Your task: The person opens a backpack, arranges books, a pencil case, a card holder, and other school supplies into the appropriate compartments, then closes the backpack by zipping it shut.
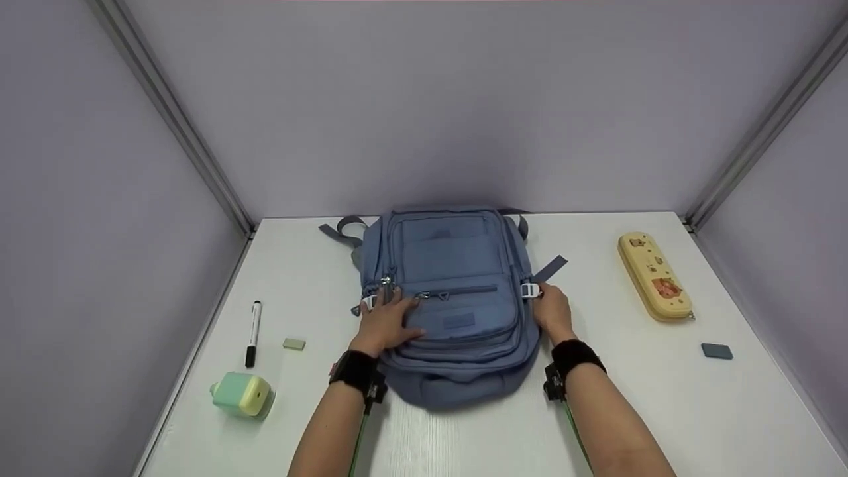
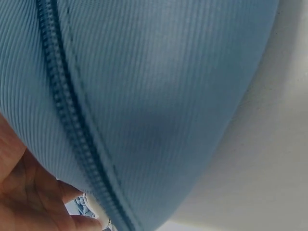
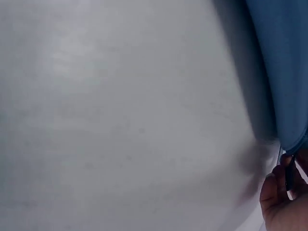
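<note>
A blue backpack (image 1: 450,252) lies flat on the white table, front side up, with its zipped pockets showing. My left hand (image 1: 385,324) rests on its lower left front with fingers spread, their tips beside the left white buckle (image 1: 369,302). In the left wrist view that hand's fingers (image 2: 33,202) lie along the bag near a long zipper (image 2: 72,120). My right hand (image 1: 553,310) is at the bag's right side, just below the right white buckle (image 1: 530,290). Between its thumb and fingers it pinches a small dark zipper pull (image 3: 289,177).
To the left lie a marker (image 1: 254,334), a pale green eraser (image 1: 294,344) and a green-and-yellow pencil sharpener (image 1: 242,394). A yellow pencil case (image 1: 654,277) and a dark blue eraser (image 1: 717,351) lie to the right. Grey walls (image 1: 424,106) enclose the table's back and sides.
</note>
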Tool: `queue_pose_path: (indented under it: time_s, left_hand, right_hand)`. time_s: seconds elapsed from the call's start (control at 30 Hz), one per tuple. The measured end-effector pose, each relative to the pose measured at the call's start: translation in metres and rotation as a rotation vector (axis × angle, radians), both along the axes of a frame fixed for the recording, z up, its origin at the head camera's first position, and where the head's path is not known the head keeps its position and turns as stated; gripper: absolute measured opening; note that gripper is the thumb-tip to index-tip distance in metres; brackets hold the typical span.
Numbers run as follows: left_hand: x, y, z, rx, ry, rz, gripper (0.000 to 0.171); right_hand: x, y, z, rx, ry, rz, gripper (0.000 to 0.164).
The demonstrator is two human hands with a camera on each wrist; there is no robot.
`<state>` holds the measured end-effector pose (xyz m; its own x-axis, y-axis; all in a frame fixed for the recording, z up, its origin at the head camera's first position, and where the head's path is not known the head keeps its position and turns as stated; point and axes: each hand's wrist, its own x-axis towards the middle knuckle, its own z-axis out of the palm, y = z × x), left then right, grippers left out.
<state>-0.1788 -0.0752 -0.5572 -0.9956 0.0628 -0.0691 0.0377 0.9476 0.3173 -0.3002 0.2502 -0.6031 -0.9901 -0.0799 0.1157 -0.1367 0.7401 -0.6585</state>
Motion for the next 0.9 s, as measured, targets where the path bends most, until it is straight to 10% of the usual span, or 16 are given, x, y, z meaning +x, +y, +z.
queue_pose_path:
  time_s: [0.6,0.9]
  left_hand:
    - [0.0,0.004,0.001,-0.058,-0.023,0.026,0.074]
    - [0.0,0.004,0.0,-0.06,-0.018,0.03,0.075]
  right_hand:
    - [0.013,0.016,0.005,0.197,0.171,-0.018,0.018]
    - [0.027,0.031,0.006,0.23,0.01,0.087,0.02]
